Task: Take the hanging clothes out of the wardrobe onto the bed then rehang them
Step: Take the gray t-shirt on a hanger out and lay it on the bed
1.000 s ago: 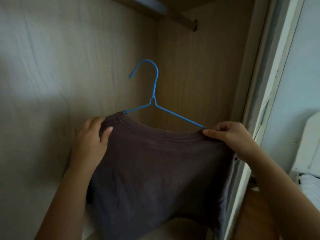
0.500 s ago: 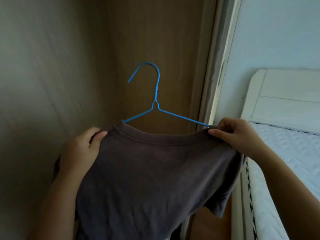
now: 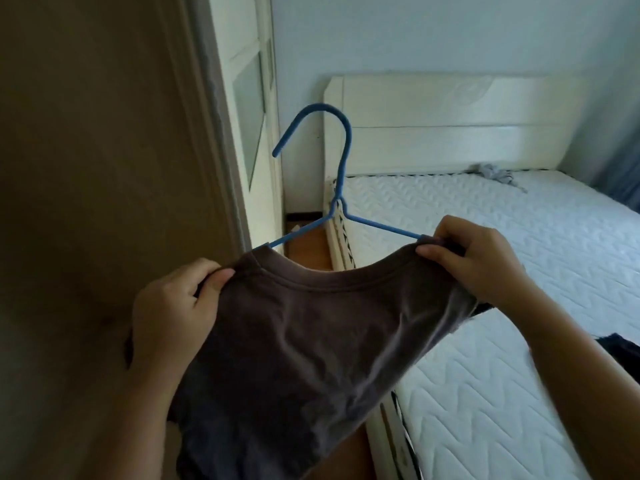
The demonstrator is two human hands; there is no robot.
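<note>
Our left hand (image 3: 173, 306) pinches one shoulder of the brown T-shirt (image 3: 304, 341), our right hand (image 3: 474, 261) pinches the other, the blue wire hanger (image 3: 343, 174) standing up between them; beyond the right hand lies the bed (image 3: 519, 220).

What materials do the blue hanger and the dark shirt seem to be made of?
The blue hanger is probably metal wire with a matte blue coating: thin, twisted at the neck. The dark shirt looks like soft knit fabric, perhaps cotton, matte brown-grey: it drapes in folds, with a stitched collar.
</note>
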